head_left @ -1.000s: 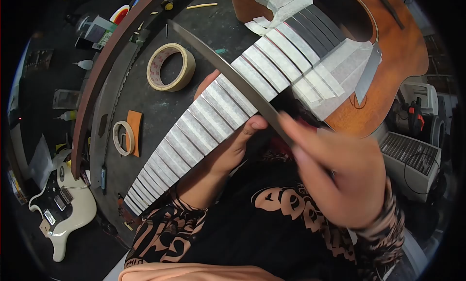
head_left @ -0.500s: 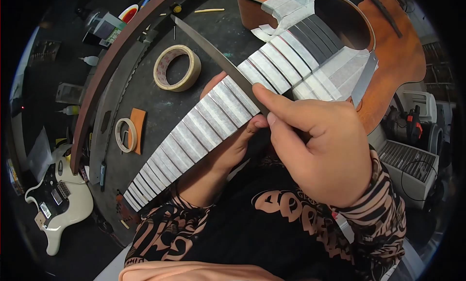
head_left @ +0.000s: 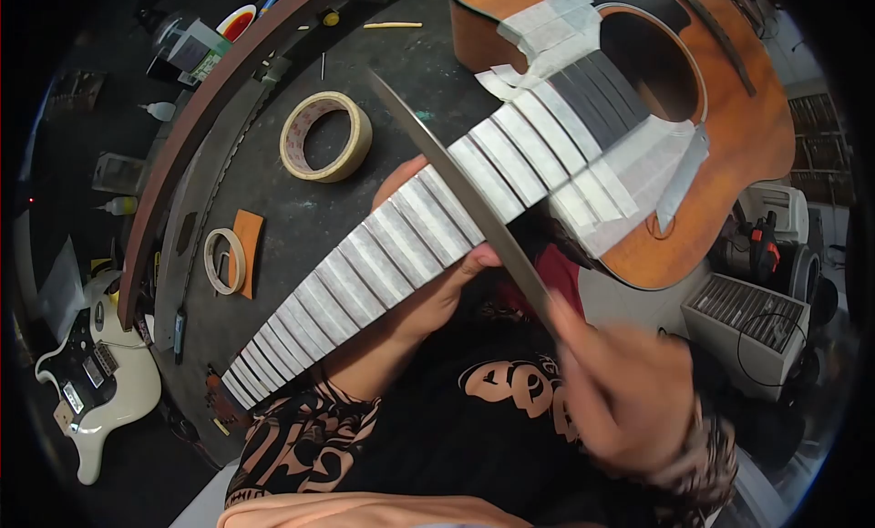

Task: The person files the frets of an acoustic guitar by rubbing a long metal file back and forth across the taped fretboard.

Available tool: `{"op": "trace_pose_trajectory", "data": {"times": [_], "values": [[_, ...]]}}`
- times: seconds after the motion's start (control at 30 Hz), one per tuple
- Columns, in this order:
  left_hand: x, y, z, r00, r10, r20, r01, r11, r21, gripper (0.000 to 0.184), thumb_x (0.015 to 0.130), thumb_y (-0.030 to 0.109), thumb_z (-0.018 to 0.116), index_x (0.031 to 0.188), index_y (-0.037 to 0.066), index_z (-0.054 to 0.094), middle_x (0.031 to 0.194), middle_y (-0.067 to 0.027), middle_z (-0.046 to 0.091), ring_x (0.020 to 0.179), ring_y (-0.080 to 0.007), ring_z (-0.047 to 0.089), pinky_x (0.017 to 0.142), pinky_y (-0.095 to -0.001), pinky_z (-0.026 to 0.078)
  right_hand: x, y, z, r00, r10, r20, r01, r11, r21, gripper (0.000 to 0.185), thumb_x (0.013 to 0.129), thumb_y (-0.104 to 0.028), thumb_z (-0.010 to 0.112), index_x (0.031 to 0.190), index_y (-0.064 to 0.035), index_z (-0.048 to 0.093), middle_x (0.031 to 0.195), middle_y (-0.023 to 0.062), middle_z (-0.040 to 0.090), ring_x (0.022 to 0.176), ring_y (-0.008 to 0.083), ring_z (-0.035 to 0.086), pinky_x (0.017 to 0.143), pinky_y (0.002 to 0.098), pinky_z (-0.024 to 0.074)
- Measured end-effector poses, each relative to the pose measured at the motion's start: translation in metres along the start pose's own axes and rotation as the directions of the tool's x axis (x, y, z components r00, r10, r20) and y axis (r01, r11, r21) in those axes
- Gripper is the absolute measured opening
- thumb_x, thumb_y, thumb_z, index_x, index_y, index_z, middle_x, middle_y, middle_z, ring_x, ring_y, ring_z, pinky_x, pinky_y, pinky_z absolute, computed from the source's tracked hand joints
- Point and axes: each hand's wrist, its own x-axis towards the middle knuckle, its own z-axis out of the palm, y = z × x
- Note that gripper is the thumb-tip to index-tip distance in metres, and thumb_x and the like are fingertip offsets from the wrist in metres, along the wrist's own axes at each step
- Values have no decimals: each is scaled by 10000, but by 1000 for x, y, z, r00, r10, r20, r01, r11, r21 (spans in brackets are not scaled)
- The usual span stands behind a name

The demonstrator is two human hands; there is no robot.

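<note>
An acoustic guitar (head_left: 743,100) lies with its neck running down to the left. Masking tape covers its fretboard (head_left: 369,277) in pale strips, with dark fret lines between them. My left hand (head_left: 424,305) wraps round the neck from below, thumb at the near edge and fingers showing at the far edge. My right hand (head_left: 629,387), smeared by motion, is closed on one end of a long, flat metal file (head_left: 488,223). The file lies slantwise across the fretboard, its far tip beyond the neck. More tape (head_left: 556,27) covers the body around the fretboard's end.
A large tape roll (head_left: 357,145) and a smaller one (head_left: 211,259) on an orange piece (head_left: 248,232) lie on the dark bench (head_left: 273,200). A white electric guitar body (head_left: 123,382) is at left. A bottle (head_left: 187,50) stands at the back; a white box (head_left: 747,332) is at right.
My right hand has drawn the file down and to the right, toward me, across the fretboard. My left hand keeps its hold on the neck. The whole view has shifted slightly.
</note>
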Motion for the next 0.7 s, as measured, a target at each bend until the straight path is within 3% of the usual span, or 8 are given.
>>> {"op": "trace_pose_trajectory", "data": {"times": [0.13,0.27,0.33,0.37,0.5,0.53,0.63,0.7], "values": [[-8,-3,-4,998,-56,-39,55,998,-10,561,880,281,684,1290,-12,440,1123,-73,589,1014,-141,576,873,-284,480,28,10,11,994,-58,-90,66,995,81,414,788,60,609,1195,-12,632,610,114,549,486,225,545,476,317,404],[-29,-36,-27,998,-17,59,11,995,101,412,926,280,630,1205,-8,533,1088,-52,608,979,-131,584,856,-283,481,-59,7,-29,983,106,149,-105,994,-15,556,713,25,689,1257,-45,600,659,73,593,523,190,602,462,285,473],[-37,-33,-27,995,-65,77,52,985,166,227,951,211,597,1030,2,642,1041,-24,630,927,-129,602,820,-273,491,-116,9,-21,990,118,-71,-104,980,169,533,671,68,594,1192,-36,643,603,100,584,429,196,526,414,288,411],[-33,-27,-23,995,-69,74,55,984,171,227,951,211,597,1030,2,642,1041,-24,630,927,-129,602,820,-273,491,-114,-2,-37,992,128,17,-128,958,256,385,798,100,572,1179,72,623,678,129,590,541,199,573,532,273,462],[-9,-8,-6,1000,14,7,-14,1000,14,456,872,244,698,1217,15,508,1089,-57,608,959,-156,602,853,-281,491,-90,-6,-24,994,104,-15,-105,994,-12,516,682,62,600,1186,-41,647,604,100,576,444,200,531,430,290,419],[-4,-2,-1,1000,-16,-20,14,997,-72,556,841,235,730,1262,11,445,1116,-74,597,999,-166,596,870,-289,493,-60,-7,-24,986,139,97,-134,989,-59,489,705,38,622,1187,-43,647,606,104,564,463,213,536,457,288,429],[6,11,8,989,-108,-102,71,948,-311,890,746,206,828,1397,-2,257,1197,-122,564,1121,-194,577,923,-313,502,30,13,7,991,-127,-30,127,992,-5,379,828,28,584,1205,8,621,608,88,574,479,178,543,470,259,412],[7,4,7,994,-60,-87,33,959,-283,901,738,227,833,1398,3,261,1223,-125,549,1144,-203,563,948,-330,489,45,10,16,998,-33,-54,40,991,131,365,857,27,557,1218,17,611,618,66,590,481,140,540,465,240,402]]}}
